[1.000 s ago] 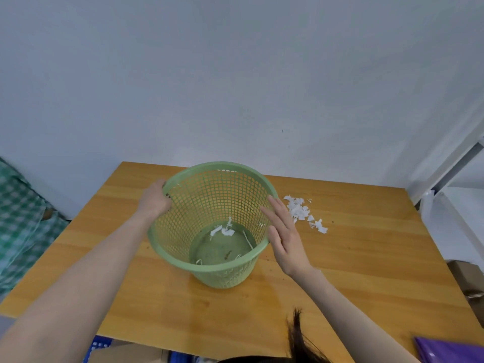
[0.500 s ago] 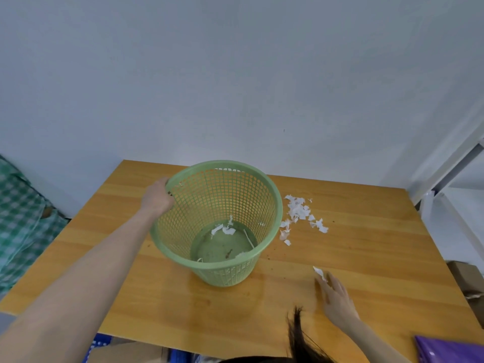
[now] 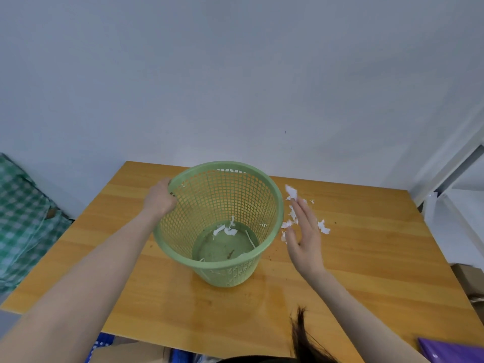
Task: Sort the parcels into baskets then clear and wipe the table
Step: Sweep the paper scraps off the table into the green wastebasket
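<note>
- a green checked cloth (image 3: 23,218) hangs at the far left, beside the table's left edge.
- a blue crate (image 3: 100,344) shows beneath the table's near edge, lower left.
- the left hand (image 3: 159,200) grips the far-left rim of the basket, fingers curled over the edge.
- the green mesh basket (image 3: 227,276) stands near the middle of the wooden table (image 3: 379,271), a little left of centre; a few white paper scraps (image 3: 225,230) lie on its solid bottom.
- the right hand (image 3: 305,239) is held just right of the basket, fingers straight and together, gripping nothing; whether it touches the tabletop cannot be told.
- torn white paper bits (image 3: 323,226) are scattered on the table around that hand, between the basket's right side and the table's back right part; one larger piece (image 3: 291,192) sits at the fingertips, and whether it touches them cannot be told.
- a white shelf frame (image 3: 450,174) rises against the wall at the right.
- a cardboard box (image 3: 468,281) sits past the table's right edge.
- a purple packet (image 3: 450,352) shows at the lower right corner.
</note>
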### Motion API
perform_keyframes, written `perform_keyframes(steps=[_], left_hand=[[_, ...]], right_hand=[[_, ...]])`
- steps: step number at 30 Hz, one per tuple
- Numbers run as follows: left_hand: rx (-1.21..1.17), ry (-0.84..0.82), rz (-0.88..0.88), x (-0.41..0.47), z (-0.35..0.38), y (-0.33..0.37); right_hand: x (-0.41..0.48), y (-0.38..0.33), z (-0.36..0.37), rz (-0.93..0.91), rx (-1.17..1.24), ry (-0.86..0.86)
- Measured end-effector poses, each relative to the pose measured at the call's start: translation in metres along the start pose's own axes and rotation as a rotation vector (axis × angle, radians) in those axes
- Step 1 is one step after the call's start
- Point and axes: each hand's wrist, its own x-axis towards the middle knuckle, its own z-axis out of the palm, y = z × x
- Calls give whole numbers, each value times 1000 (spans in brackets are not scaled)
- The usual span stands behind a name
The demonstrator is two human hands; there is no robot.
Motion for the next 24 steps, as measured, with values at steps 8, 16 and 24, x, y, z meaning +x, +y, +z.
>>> perform_keyframes(steps=[8,16,24], left_hand=[[-4,1,1,0,-1,-1],[8,4,-4,1,0,0],[-13,4,-14,-1,1,1]], right_hand=[[-3,3,17,-212,10,-217],[-48,106,-17,401,-439,-367],[-98,148,-39,743,-699,-605]])
